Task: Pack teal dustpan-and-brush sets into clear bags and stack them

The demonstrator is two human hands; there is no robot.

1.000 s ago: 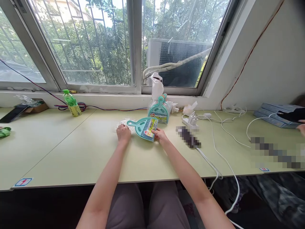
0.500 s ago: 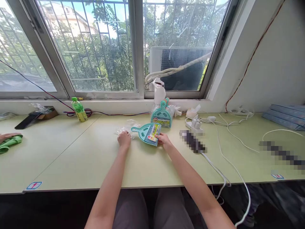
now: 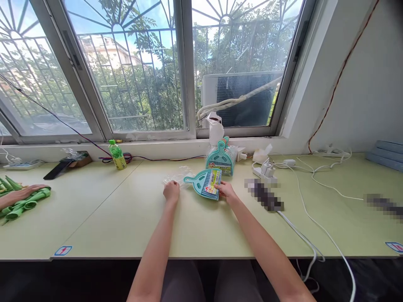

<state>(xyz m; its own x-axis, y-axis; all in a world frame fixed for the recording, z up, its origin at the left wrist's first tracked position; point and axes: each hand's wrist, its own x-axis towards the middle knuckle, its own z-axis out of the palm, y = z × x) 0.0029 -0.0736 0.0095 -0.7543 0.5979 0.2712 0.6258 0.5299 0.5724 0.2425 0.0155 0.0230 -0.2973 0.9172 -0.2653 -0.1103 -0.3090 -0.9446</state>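
A small turquoise dustpan (image 3: 199,181), with a striped brush and a yellow printed label on it, lies tilted over the table with its handle pointing left. My right hand (image 3: 226,191) grips its wide end, thumb on the label side. Left of the handle, my left hand (image 3: 171,191) is closed at the edge of a crumpled clear plastic bag (image 3: 180,173), apparently pinching it; the fingertips are hidden. Behind, several more dustpans (image 3: 221,157) stand stacked in clear wrapping against the window wall.
At the far left, another person's hand (image 3: 31,191) rests on green rolled pieces (image 3: 22,204). A green-capped bottle (image 3: 117,156) and a dark phone (image 3: 58,168) stand and lie near the wall. White cables (image 3: 302,201) and a power strip (image 3: 265,171) occupy the right side.
The view has shifted up and left, so everything appears lower and farther right. Both hands keep nearly the same hold and place. More of the other person's hand and green pieces shows.
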